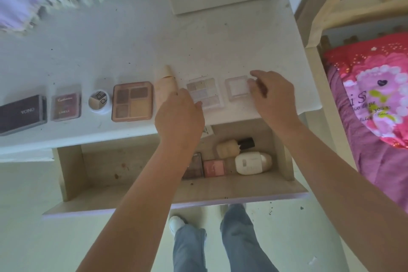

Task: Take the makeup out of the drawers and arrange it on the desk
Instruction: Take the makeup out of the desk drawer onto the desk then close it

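Head view looks straight down on a white table (132, 51) with a wooden drawer (154, 190) pulled open below its near edge. Makeup lies in a row along the near part of the table: a dark flat case (22, 113) at the left edge, then a small reddish palette (66, 106), a round white jar (99, 101), a pink four-pan palette (132, 101), a beige tube (166, 86) lying with its cap pointing to the far edge, a clear nine-pan palette (204, 90), and a small pale square compact (237, 88) nearest the right edge.

Left hand (180, 115) hovers palm down over the near edge of the table, fingers loosely curved at the near left corner of the clear nine-pan palette; whether they touch it I cannot tell. Right hand (272, 95) reaches from the right, its fingers bent at the right side of the pale square compact, apparently pinching its edge.

Inside the drawer, toward its right end, lie a dark brown palette (195, 165), partly hidden by the left forearm, a pink compact (214, 168) just beside it, a white bottle (251, 162) on its side, and a beige bottle with a black cap (234, 146) behind that.

Right of the table stands a bed with a pink cover (375, 95).
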Motion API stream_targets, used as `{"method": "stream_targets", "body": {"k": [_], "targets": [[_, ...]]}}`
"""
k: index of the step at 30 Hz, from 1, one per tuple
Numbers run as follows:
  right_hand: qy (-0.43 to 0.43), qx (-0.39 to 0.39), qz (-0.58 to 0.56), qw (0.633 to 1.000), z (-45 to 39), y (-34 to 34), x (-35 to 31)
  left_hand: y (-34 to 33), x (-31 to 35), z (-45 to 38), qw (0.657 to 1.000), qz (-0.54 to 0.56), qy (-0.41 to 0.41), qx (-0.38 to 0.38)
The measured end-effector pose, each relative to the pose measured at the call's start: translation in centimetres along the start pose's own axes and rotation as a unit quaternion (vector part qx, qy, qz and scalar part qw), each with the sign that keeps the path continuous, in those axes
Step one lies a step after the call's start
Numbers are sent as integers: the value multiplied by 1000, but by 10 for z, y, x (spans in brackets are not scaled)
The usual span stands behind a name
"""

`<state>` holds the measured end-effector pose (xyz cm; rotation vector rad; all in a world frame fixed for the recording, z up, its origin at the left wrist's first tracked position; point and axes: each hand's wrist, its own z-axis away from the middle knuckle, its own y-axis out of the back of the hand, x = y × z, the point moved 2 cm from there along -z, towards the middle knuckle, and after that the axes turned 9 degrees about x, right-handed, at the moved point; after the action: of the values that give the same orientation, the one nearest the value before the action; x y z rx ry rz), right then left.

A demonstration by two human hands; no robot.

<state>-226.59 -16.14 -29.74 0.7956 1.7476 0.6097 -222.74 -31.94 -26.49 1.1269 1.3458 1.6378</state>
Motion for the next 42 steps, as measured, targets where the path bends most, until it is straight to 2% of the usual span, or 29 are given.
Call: {"method": "stream_targets", "body": {"k": [2,4,6,8,9,11,13,15,18,22,24,26,29,33,38,42], "targets": [[87,35,-42,995,25,13,1,-4,-12,26,999,32,-36,20],[123,-38,-54,990,59,13,9,-23,-29,51,994,48,-99,13],[129,-167,-1,977,85,-2,20,-57,-53,63,987,-16,-123,-103],[85,-291,98,948,98,-23,30,-92,-81,68,959,-91,-107,-248],[60,-338,127,931,103,-34,34,-103,-90,67,950,-99,-99,-279],[59,-382,167,907,102,-52,30,-118,-101,62,954,-88,-92,-271],[95,-383,200,897,101,-69,21,-128,-102,58,956,-86,-99,-264],[119,-393,239,880,104,-84,16,-135,-99,56,951,-129,-126,-250],[201,-323,286,879,108,-100,19,-137,-98,49,943,-179,-150,-236],[259,-306,289,869,108,-100,25,-132,-100,39,936,-153,-176,-265],[272,-295,271,875,107,-92,28,-121,-103,40,939,-110,-177,-274],[279,-257,227,897,106,-78,30,-103,-105,44,943,-60,-175,-278],[263,-183,144,936,101,-45,22,-69,-98,47,946,39,-192,-259],[257,-99,103,956,91,12,2,-22,-75,44,937,208,-184,-214],[298,-44,138,943,56,52,6,11,-41,17,924,314,-140,-166],[332,-31,170,927,19,50,27,19,-11,-10,926,332,-106,-142]]}}
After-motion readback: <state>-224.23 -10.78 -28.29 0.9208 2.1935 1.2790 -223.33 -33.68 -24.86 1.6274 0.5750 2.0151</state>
